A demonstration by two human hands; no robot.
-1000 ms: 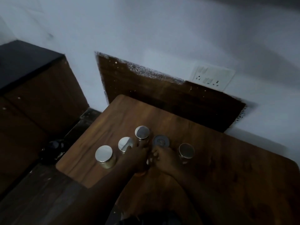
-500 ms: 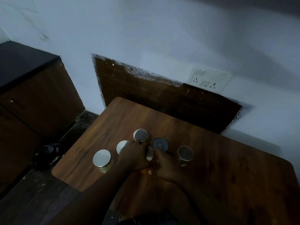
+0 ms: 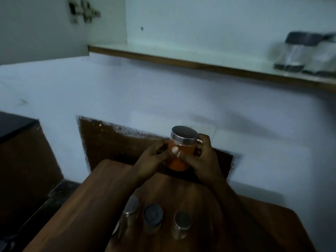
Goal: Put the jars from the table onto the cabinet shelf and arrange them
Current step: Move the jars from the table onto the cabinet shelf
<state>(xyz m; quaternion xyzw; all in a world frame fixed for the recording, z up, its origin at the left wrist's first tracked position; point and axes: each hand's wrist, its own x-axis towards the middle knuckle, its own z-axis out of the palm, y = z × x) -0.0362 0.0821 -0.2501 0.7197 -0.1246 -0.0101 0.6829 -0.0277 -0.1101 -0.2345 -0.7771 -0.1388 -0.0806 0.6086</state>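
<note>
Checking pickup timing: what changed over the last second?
Both hands, left hand and right hand, closed on the orange jar and lifted it off the table toward the shelf. View tilted up. Other jars remain on the table.

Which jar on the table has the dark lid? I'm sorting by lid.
The middle jar; the jar left of it and the jar right of it have shiny metal lids.

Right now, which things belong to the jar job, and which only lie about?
Job: orange jar held in both hands, left, right; three table jars; cabinet shelf.
Lying about: shelf containers; door hinge.
</note>
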